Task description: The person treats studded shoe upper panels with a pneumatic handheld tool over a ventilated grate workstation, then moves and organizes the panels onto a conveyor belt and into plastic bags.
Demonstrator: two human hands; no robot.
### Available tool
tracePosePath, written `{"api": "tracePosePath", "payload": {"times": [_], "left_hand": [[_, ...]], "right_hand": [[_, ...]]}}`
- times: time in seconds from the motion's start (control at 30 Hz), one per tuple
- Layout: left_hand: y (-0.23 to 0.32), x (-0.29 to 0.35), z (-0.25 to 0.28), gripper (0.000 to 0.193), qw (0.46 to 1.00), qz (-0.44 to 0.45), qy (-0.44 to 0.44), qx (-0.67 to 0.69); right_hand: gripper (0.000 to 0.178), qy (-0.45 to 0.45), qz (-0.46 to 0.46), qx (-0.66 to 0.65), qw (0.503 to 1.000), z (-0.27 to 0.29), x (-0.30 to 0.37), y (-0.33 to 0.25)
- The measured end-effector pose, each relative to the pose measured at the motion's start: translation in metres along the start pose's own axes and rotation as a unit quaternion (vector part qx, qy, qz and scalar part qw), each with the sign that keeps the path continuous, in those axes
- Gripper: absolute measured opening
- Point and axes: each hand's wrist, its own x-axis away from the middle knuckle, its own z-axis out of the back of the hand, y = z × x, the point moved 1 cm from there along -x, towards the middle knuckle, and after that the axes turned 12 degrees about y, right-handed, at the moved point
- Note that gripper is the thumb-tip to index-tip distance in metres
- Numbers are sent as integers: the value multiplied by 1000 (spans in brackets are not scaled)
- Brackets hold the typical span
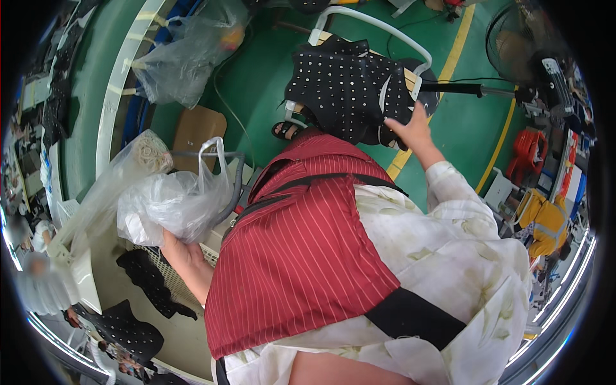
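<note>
head view: left hand (183, 255) touches a translucent bag (170, 199), contents unclear.

No words, numbers or signs legible anywhere in view. Nearest candidate: a pale patch with dark marks, right side, on a black cylinder (557, 86). Possibly a label; too small and bent by the lens to make out.
</note>
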Motion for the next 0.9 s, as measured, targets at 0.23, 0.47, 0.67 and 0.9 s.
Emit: {"api": "tracePosePath", "payload": {"times": [0.23,0.47,0.67,0.9], "left_hand": [[4,6,-31,54,998,14,-55,-23],[11,29,-44,54,997,-49,-51,-32],[-4,25,-31,52,998,-19,-54,-20],[0,28,-37,48,995,-41,-72,-63]], "right_hand": [[104,-154,-190,-62,968,-21,-60,25],[106,-192,-68,55,977,-10,-71,-49],[106,-152,-9,146,978,-24,-40,-91],[77,-44,98,116,987,-17,-31,-70]]}}
